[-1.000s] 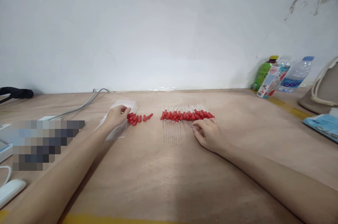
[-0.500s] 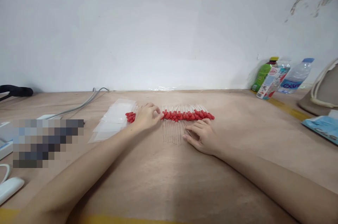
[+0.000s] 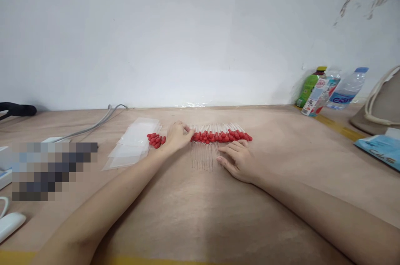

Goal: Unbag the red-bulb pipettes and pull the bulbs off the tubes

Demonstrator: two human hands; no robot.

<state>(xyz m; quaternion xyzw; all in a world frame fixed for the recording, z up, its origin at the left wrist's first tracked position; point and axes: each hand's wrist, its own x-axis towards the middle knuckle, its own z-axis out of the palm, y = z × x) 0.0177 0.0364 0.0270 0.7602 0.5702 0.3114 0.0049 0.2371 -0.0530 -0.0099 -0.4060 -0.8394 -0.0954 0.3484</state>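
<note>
A row of thin clear droppers with red bulbs (image 3: 215, 136) lies across the middle of the table. Some clear stems point away from me, while others (image 3: 201, 158) fan out toward me. My left hand (image 3: 178, 135) is curled at the row's left end, its thumb and forefinger closed at a red-bulbed dropper; the exact grip is partly hidden. A smaller group of red bulbs (image 3: 156, 140) lies left of that hand. Beside the right edge of the near stems rests my right hand (image 3: 239, 158), thumb and fingers apart, nothing visibly held.
Several clear plastic sleeves (image 3: 134, 142) overlap at the left. A grey cable (image 3: 96, 125) runs farther left. Bottles (image 3: 348, 90) and a printed carton (image 3: 318, 96) stand at the back right, near a beige bag (image 3: 379, 102) and a blue packet (image 3: 379, 148).
My left hand has shifted slightly right, uncovering more of the small group of red bulbs. My right hand stays nearly in place beside the near stems. The view has shifted slightly.
</note>
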